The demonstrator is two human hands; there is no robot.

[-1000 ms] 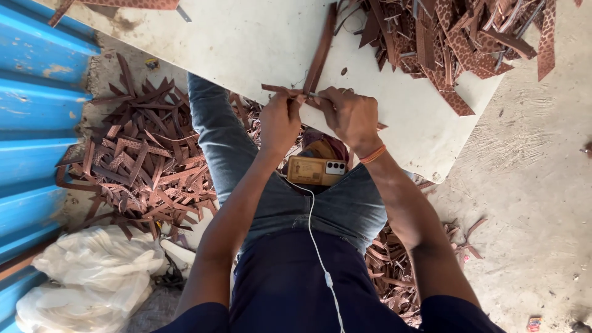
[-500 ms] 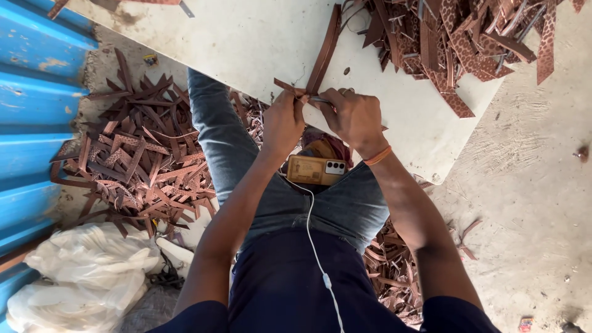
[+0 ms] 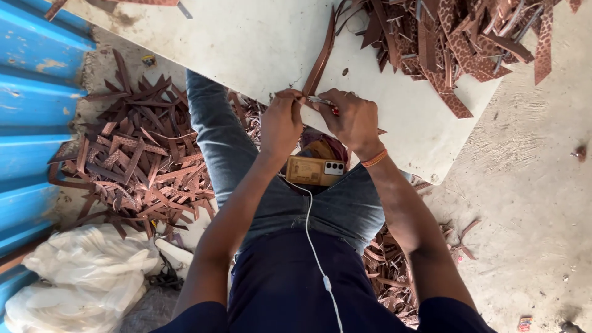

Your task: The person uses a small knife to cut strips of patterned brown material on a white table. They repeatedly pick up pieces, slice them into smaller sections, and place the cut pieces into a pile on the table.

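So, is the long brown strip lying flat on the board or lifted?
Lifted at the near end: both hands hold the strip; the rest lies on the white board.

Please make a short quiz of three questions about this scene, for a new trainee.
1. True or false: both hands hold the brown strip at the board edge.
2. What lies on the person's lap? A) phone B) cup C) hammer
3. On which side of the person does the floor heap of strips lie?

Key
1. True: left hand and right hand meet on it.
2. A, the phone.
3. The left.
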